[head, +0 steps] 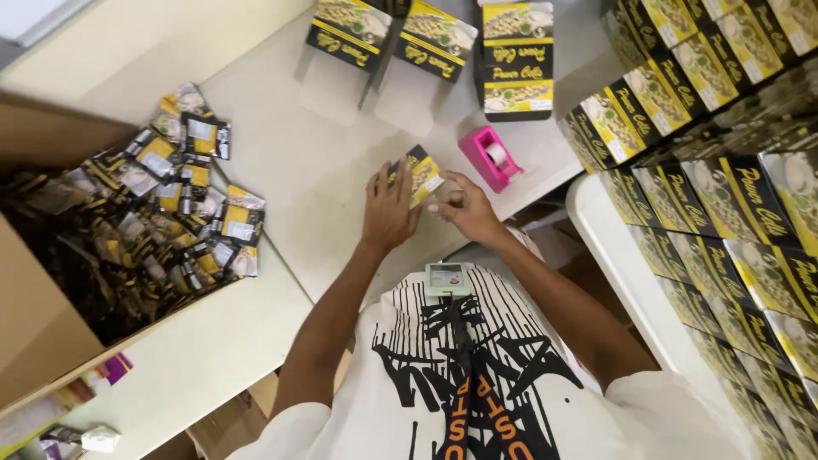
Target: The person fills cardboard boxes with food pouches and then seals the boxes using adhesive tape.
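Both my hands rest on the white table (pixel 324 204) around one small black-and-yellow box (pixel 421 173). My left hand (pixel 389 211) lies flat against the box's left side, fingers spread over it. My right hand (pixel 462 207) pinches the box's lower right edge with its fingertips. The box stands tilted between them. A pink tape dispenser (pixel 490 157) sits just to the right of the box.
A brown cardboard box (pixel 34 324) at left spills many black-and-yellow sachets (pixel 183 200). Open black-and-yellow cartons (pixel 517 55) stand at the table's far edge. Rows of finished boxes (pixel 724 187) cover the right table. A small device (pixel 447 278) hangs on my chest.
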